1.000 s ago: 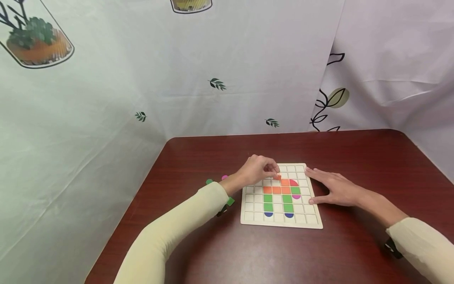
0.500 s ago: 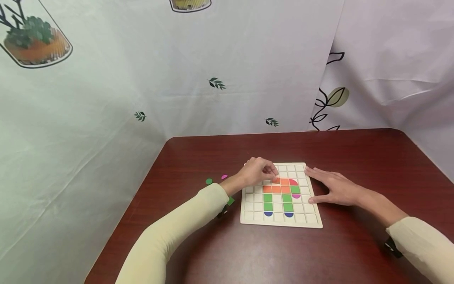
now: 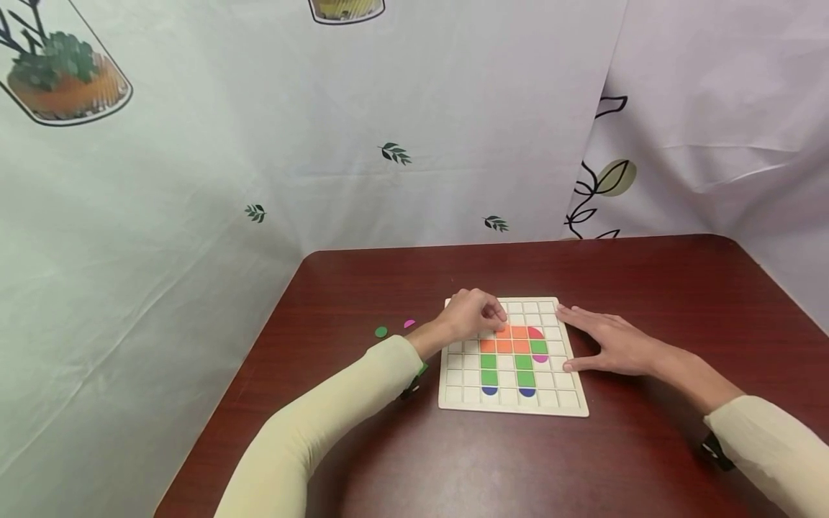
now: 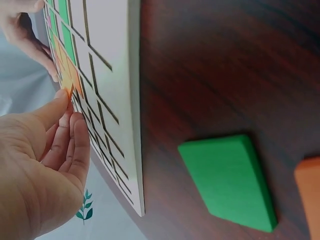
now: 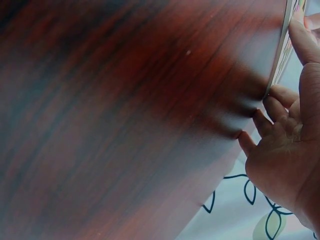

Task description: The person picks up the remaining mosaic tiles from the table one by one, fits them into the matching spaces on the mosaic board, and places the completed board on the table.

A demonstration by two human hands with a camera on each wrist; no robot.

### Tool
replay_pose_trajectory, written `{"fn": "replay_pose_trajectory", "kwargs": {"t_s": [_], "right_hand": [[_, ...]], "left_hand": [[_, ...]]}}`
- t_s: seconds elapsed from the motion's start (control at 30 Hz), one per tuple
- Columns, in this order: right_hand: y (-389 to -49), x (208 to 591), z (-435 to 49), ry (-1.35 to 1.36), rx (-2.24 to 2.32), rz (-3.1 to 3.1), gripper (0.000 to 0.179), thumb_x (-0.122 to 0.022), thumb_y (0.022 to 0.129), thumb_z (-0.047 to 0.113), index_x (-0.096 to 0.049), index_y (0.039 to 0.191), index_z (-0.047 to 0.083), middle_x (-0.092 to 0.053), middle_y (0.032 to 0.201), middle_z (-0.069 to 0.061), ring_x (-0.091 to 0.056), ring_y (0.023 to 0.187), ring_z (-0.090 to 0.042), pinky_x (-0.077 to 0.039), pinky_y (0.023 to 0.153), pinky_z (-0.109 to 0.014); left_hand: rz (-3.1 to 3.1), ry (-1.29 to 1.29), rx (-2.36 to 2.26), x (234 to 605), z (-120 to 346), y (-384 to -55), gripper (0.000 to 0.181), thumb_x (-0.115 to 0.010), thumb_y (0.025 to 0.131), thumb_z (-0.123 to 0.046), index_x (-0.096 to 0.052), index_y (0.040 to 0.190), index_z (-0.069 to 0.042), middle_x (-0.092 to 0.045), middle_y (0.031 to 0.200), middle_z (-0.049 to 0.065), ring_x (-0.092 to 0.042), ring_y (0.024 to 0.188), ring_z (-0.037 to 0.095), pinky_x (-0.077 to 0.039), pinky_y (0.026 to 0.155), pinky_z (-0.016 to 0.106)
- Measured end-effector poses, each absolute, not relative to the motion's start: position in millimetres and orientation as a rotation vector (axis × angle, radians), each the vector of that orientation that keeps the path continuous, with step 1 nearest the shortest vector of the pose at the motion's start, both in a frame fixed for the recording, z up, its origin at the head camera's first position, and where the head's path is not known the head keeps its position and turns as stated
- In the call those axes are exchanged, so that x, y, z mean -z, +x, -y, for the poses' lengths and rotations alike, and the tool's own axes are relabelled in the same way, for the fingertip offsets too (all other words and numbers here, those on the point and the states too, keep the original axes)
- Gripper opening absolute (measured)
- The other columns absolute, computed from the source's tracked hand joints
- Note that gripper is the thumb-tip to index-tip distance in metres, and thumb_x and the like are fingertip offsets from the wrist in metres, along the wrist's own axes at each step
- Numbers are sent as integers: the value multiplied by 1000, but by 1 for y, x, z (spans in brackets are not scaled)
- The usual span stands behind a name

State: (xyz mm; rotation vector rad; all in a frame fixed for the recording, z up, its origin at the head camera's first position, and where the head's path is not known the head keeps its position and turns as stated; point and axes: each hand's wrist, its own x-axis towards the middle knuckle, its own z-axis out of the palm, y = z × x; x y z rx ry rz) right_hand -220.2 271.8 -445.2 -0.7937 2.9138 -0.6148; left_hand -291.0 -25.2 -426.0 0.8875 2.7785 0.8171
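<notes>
A white grid board [image 3: 461, 396] lies on the table, with orange, green, red, pink and blue tiles set into its cells. My left hand [image 3: 463, 315] reaches over its left part. Thumb and fingertips pinch an orange square tile [image 3: 503, 332], which lies in line with the other orange tiles. In the left wrist view, the thumb tip is right at the orange tiles [image 4: 67, 82]. My right hand [image 3: 612, 342] rests at the board's right edge, fingers spread and thumb apart; the right wrist view shows its fingertips [image 5: 272, 100] along that edge.
Left of the board lie a green round tile [image 3: 381, 332] and a pink half-round tile [image 3: 409, 324]. Close to the left wrist are a green square tile [image 4: 227, 180] and an orange tile [image 4: 310, 190]. A printed cloth [image 3: 421, 180] hangs behind the dark red table [image 3: 518, 460].
My left hand has lowered and shifted slightly left with the orange square tile, which went from tilted above the board to flat in the orange row. The right hand has stayed put.
</notes>
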Motion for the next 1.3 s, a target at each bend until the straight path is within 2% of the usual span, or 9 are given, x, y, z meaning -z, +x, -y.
{"fn": "replay_pose_trajectory", "kwargs": {"t_s": [0.5, 1.0, 1.3], "right_hand": [[-220, 445, -272, -781, 617, -2915, 109, -81, 82, 69, -43, 160, 2, -41, 165, -22, -35, 151, -50, -33, 111, -72], [-219, 444, -270, -782, 606, -2903, 110, -83, 82, 67, -42, 161, 2, -40, 165, -24, -35, 150, -50, -35, 110, -73], [-219, 444, -271, -773, 607, -2909, 110, -80, 83, 69, -42, 161, 2, -39, 165, -23, -34, 151, -50, -34, 110, -73]], "left_hand": [[-2814, 942, -818, 432, 24, -288, 9, -87, 92, -20, -79, 89, -21, -67, 75, -16, -60, 75, 1, -46, 70, 18], [-2840, 1027, -747, 431, 27, -284, 9, -87, 92, -21, -78, 93, -21, -67, 78, -16, -60, 76, 1, -46, 71, 16], [-2900, 1067, -746, 412, 36, -287, 6, -83, 95, -21, -80, 98, -18, -75, 86, -11, -65, 80, -2, -49, 76, 19]]}}
